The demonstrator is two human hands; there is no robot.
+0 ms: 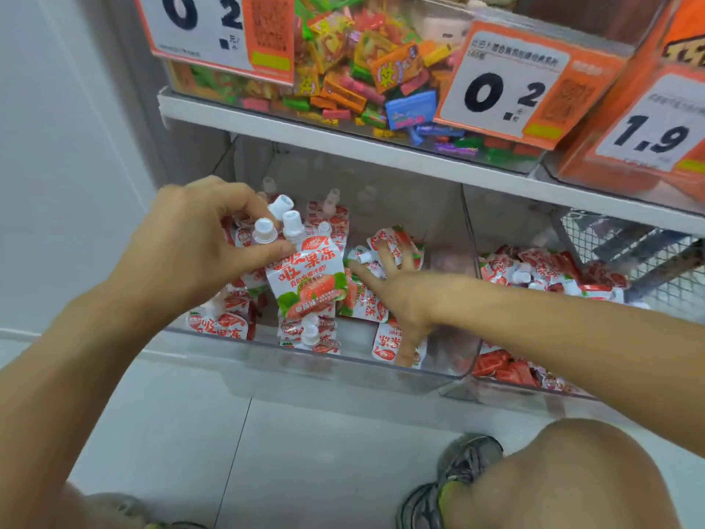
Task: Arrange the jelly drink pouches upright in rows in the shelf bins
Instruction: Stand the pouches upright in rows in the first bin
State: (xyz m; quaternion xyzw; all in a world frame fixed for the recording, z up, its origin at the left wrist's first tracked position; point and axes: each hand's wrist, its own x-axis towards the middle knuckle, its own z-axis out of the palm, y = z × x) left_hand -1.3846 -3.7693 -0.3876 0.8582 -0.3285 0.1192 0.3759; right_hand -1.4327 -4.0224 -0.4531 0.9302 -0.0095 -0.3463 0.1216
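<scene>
- knee [564,475] and shoe [457,479] sit nearest, below the clear bin [305,370].
- left hand [198,242] pinches upright pouches [305,273] by their spouts, inside the bin.
- right hand [396,295], fingers spread flat, presses loose pouches [393,242] inside the bin.

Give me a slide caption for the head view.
Left hand grips upright pouches; right hand reaches into clear bin.

The right hand [400,295] covers part of the pouches [381,307] beneath it. The top edge cuts off the left price tag [213,28]; small print is unreadable.
</scene>
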